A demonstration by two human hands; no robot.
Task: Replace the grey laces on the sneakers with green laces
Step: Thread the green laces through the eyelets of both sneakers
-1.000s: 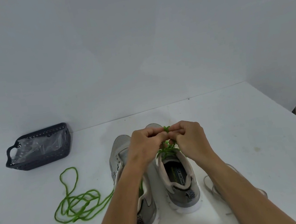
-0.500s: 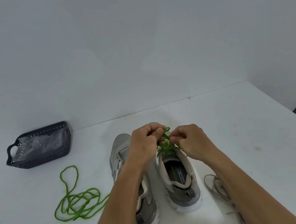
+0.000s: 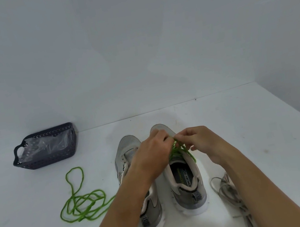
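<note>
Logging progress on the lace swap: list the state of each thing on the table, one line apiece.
right sneaker: upright, green lace threaded at its top
left sneaker: upright, no lace visible in it
left hand: pinches the green lace
right hand: pinches the green lace
spare green lace: loose, coiled on the table
grey laces: removed, heaped beside the right sneaker
basket: upright, holds clear plastic
</note>
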